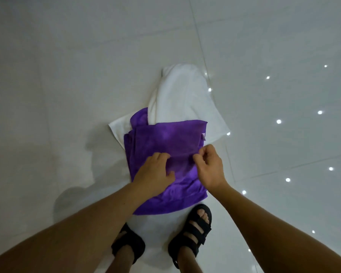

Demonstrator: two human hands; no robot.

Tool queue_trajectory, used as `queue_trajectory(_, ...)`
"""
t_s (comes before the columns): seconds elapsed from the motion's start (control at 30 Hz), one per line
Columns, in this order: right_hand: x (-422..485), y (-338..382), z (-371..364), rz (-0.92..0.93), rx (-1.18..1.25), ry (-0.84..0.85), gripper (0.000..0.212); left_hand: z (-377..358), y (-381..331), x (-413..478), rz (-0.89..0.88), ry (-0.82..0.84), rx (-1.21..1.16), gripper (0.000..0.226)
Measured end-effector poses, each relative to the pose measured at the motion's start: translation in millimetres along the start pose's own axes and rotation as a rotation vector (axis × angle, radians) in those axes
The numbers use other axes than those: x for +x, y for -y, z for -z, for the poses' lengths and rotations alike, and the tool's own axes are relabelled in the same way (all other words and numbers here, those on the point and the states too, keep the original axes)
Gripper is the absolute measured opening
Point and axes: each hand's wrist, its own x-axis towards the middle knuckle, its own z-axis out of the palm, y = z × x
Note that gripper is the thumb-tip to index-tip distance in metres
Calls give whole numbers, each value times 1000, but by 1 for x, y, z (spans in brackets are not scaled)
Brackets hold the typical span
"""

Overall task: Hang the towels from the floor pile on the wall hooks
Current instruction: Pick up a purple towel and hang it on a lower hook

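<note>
- Purple towel [163, 146] lies crumpled on the floor [67, 75], overlapping the near end of a white towel [177, 99].
- Left hand [156, 174] rests on the purple towel, fingers curled into the cloth.
- Right hand [209, 166] pinches a fold of it just beside the left.
- Two black sandals [191, 231] stand just near of the purple towel.

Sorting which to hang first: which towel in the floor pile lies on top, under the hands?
The purple towel: it overlaps the white towel beneath, and both hands, left and right, are on it.
</note>
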Motion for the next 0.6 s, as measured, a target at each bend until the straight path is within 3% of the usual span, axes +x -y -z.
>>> queue_trajectory(0.1,-44,82,30,149,73,73,17,77,-39,-32,-112,-29,-75,83)
queue_trajectory(0.2,-83,174,63,299,87,139,11,164,-79,-70,-372,-24,-95,97)
queue_trajectory(0.3,-117,265,97,365,59,227,11,247,-117,-113,-466,33,-90,74)
queue_trajectory(0.4,-147,345,134,387,5,228,13,324,-146,-158,-359,9,-62,25)
queue_trajectory(0.43,-156,370,146,384,-22,214,12,346,-153,-173,-316,-20,-110,19)
queue_trajectory(0.5,-180,417,168,360,-59,263,18,386,-170,-206,-315,-95,-192,23)
queue_trajectory(0.6,-217,478,190,365,-276,458,46,441,-200,-255,-388,-171,-231,28)
